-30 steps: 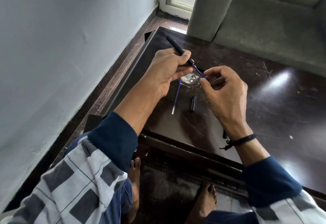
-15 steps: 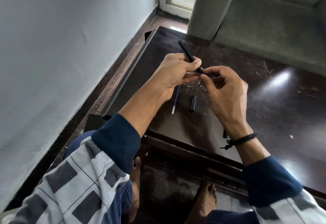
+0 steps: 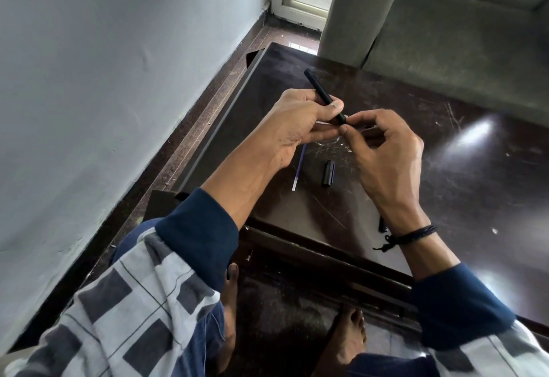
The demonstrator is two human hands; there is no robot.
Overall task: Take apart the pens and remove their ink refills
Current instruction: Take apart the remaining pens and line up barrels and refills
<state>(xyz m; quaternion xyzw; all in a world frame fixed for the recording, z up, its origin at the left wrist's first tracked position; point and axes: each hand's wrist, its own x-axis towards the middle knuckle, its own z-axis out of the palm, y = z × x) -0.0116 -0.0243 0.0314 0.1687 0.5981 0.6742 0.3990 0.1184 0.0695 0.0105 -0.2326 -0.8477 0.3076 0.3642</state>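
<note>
My left hand (image 3: 300,122) grips a slim black pen (image 3: 319,90) by its barrel, and the far end points up and away over the dark table (image 3: 445,198). My right hand (image 3: 386,151) pinches the pen's near end between thumb and forefinger, so both hands meet there. The pen's tip is hidden by my fingers. A thin blue ink refill (image 3: 298,168) lies on the table under my left hand. A short black pen cap (image 3: 329,173) lies beside it.
A small black part (image 3: 382,226) shows at the table's front edge, behind my right wrist. A grey wall (image 3: 104,94) runs close along the left. A grey-green sofa (image 3: 460,50) stands behind the table. My bare feet are below the table's front edge.
A second ago a thin blue refill showed between the barrel and my right fingers. The barrel has since slid toward my right hand, and that refill is out of sight.
</note>
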